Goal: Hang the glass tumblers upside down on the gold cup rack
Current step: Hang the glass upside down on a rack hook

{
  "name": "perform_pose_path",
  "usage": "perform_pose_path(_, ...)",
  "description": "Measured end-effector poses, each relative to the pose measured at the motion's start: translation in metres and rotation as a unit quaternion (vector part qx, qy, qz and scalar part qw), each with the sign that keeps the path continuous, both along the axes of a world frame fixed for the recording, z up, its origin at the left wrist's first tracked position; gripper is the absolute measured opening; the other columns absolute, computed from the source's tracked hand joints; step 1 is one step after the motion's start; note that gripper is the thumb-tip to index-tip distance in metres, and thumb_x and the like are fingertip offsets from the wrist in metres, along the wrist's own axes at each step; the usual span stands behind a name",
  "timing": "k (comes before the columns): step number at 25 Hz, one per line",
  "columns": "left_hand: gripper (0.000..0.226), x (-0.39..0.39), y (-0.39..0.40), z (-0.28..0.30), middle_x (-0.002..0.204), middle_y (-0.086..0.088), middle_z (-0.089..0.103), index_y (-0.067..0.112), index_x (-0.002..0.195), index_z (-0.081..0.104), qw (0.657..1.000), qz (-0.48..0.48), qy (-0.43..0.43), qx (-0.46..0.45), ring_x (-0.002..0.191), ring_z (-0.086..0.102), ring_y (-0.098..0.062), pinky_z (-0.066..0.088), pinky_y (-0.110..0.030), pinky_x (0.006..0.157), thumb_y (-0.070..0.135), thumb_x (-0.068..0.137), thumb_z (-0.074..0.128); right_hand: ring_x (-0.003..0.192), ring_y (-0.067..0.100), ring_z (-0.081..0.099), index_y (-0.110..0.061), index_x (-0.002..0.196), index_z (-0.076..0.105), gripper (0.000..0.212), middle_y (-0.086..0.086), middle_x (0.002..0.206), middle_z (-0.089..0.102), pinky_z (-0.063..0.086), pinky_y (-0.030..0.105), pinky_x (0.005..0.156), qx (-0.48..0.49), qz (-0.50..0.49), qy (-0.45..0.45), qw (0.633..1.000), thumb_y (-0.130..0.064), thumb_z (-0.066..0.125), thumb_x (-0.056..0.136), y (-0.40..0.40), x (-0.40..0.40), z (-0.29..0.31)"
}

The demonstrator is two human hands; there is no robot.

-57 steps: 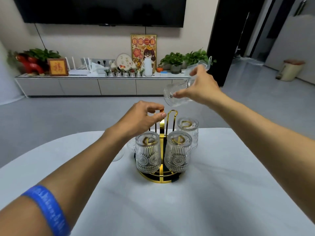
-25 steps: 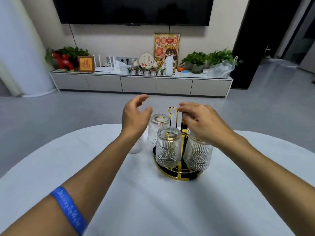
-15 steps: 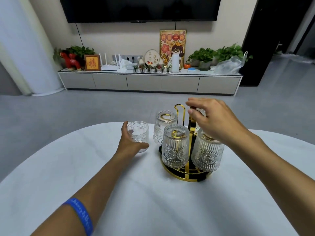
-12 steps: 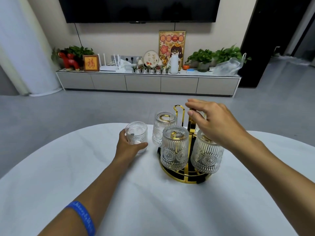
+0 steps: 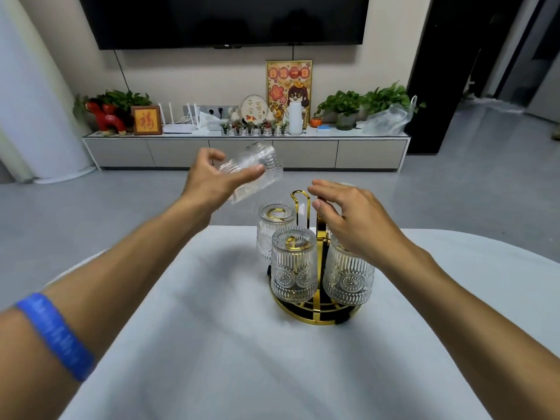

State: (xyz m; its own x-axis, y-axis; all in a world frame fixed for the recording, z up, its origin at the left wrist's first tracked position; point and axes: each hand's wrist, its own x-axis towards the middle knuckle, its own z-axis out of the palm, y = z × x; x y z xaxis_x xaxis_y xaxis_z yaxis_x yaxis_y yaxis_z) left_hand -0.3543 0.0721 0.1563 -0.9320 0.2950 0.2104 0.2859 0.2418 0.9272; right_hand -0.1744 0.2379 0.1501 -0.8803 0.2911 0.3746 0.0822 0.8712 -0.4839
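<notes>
Three tumblers are seen hung mouth-down on the gold cup rack [image 5: 315,313]: a front tumbler [image 5: 293,266], a rear-left tumbler [image 5: 274,227] and a right tumbler [image 5: 348,278]; a further one behind the right hand cannot be confirmed. One more glass tumbler [image 5: 253,171], which half a second ago stood upright on the counter [image 5: 242,359] under the left hand's grip, is now lifted clear of it and held in the air above and to the left of the rack; it is tilted, base toward the upper right, and its turn to mouth-down is judged only partly made. The left hand [image 5: 212,180] is closed around this tumbler, thumb and fingers on opposite sides of the ribbed wall. The right hand [image 5: 348,219] is held as before at the rack's top, beside the gold loop handle [image 5: 300,204], fingers loosely curled and nothing gripped; whether the rack is touched cannot be told. The change is taken to mean that the pick-up is complete and the inverting step is in hand; a free prong must next be found, likely at the rear, where the view is blocked by the right hand. Clashing against the hung glasses is noted as the chief risk.
</notes>
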Motion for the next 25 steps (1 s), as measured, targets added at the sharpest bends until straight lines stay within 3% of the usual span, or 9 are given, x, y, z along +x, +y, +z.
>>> perform_pose_path(2,0.082,0.003,0.019,0.025,0.104,0.006,0.052,0.022,0.110,0.050,0.998,-0.031,0.035,-0.030,0.091,0.053,-0.010,0.046,-0.027,0.068,0.061,0.047,0.085,0.134,0.020,0.045,-0.021,0.135,0.058,0.037,-0.004,0.146,0.052,0.035,0.037,0.109,0.000,0.002,0.001,1.000,-0.028,0.050,0.099,-0.001,0.000,-0.001)
perform_pose_path(4,0.075,0.007,0.040,0.036,0.114,-0.001,0.058,0.019,0.114,0.054,0.995,-0.054,0.059,-0.064,0.099,0.057,-0.017,0.051,-0.034,0.080,0.051,0.055,0.087,0.133,0.020,0.046,-0.021,0.135,0.058,0.037,-0.004,0.145,0.052,0.035,0.037,0.109,-0.002,0.000,0.005,1.000,-0.028,0.049,0.099,0.000,0.001,-0.001)
perform_pose_path(7,0.083,0.010,0.062,0.039,0.128,-0.006,0.057,0.018,0.121,0.049,0.981,-0.061,0.124,-0.134,0.107,0.054,-0.020,0.048,-0.037,0.091,0.042,0.053,0.090,0.132,0.021,0.047,-0.022,0.134,0.058,0.037,-0.005,0.145,0.052,0.036,0.040,0.108,0.000,0.001,0.008,1.000,-0.030,0.048,0.099,0.000,0.000,-0.004)
perform_pose_path(11,0.082,0.012,0.084,0.031,0.128,-0.006,0.056,0.018,0.120,0.048,0.951,-0.095,0.197,-0.219,0.105,0.051,-0.018,0.043,-0.031,0.084,0.037,0.053,0.091,0.128,0.022,0.050,-0.022,0.132,0.060,0.036,-0.006,0.143,0.054,0.037,0.038,0.104,0.001,0.000,0.025,1.000,-0.030,0.049,0.098,0.001,-0.001,-0.006)
perform_pose_path(14,0.078,0.011,0.092,0.015,0.125,-0.005,0.057,0.017,0.120,0.051,0.936,-0.115,0.204,-0.264,0.105,0.052,-0.019,0.041,-0.029,0.082,0.033,0.055,0.091,0.128,0.022,0.049,-0.026,0.133,0.060,0.036,-0.006,0.142,0.055,0.036,0.037,0.104,0.000,0.000,0.030,1.000,-0.029,0.050,0.098,0.001,-0.001,-0.006)
perform_pose_path(20,0.066,0.009,0.107,-0.007,0.121,-0.011,0.061,0.012,0.122,0.056,0.905,-0.143,0.240,-0.321,0.106,0.057,-0.027,0.046,-0.034,0.081,0.025,0.065,0.086,0.127,0.023,0.049,-0.023,0.131,0.061,0.035,-0.004,0.141,0.057,0.035,0.032,0.102,0.001,0.002,0.046,0.999,-0.027,0.050,0.098,0.000,0.000,-0.009)
perform_pose_path(23,0.037,0.009,0.113,-0.015,0.106,-0.010,0.064,0.017,0.099,0.055,0.877,-0.160,0.258,-0.373,0.088,0.057,-0.026,0.040,-0.032,0.065,0.022,0.072,0.079,0.130,0.019,0.047,-0.023,0.133,0.060,0.037,-0.005,0.144,0.054,0.032,0.029,0.105,0.005,-0.003,0.044,0.999,-0.028,0.048,0.099,-0.001,-0.001,-0.011)
perform_pose_path(25,0.031,0.006,0.115,-0.020,0.094,-0.006,0.064,0.020,0.090,0.051,0.869,-0.168,0.236,-0.401,0.081,0.058,-0.024,0.040,-0.032,0.062,0.024,0.074,0.077,0.131,0.017,0.046,-0.022,0.133,0.060,0.037,-0.005,0.144,0.053,0.030,0.027,0.106,0.009,-0.002,0.043,0.999,-0.028,0.048,0.099,-0.002,-0.001,-0.012)
